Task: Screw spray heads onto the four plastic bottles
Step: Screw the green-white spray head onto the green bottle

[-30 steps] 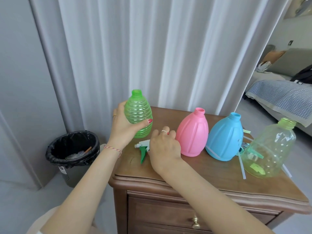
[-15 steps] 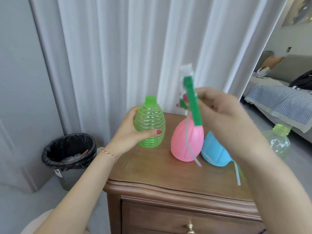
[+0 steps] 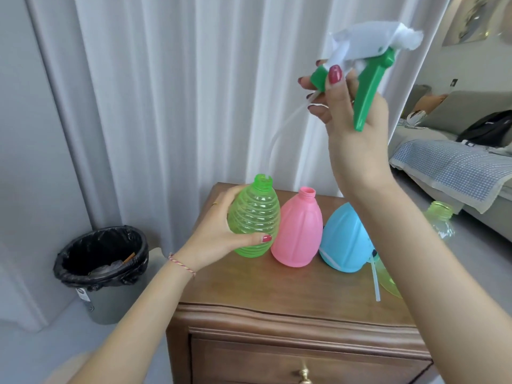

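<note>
My left hand (image 3: 213,239) grips a ribbed green bottle (image 3: 253,217) above the left end of the wooden nightstand (image 3: 291,297), tilted slightly, its neck open. My right hand (image 3: 349,112) holds a white and green spray head (image 3: 371,70) high above it. The head's clear dip tube (image 3: 279,137) curves down, and its tip reaches the green bottle's mouth. A pink bottle (image 3: 297,231) and a blue bottle (image 3: 343,242) stand uncapped beside it. A clear yellow-green bottle (image 3: 440,220) is mostly hidden behind my right forearm.
A black-lined waste bin (image 3: 102,261) stands on the floor left of the nightstand. White curtains (image 3: 180,92) hang behind. Another spray head's tube (image 3: 376,284) lies near the blue bottle. A sofa with a blue blanket (image 3: 454,164) is at the right.
My right hand has lifted the spray head from the tabletop to high above the green bottle, and the tube tip now meets the bottle's mouth. My left hand has kept its hold on the bottle.
</note>
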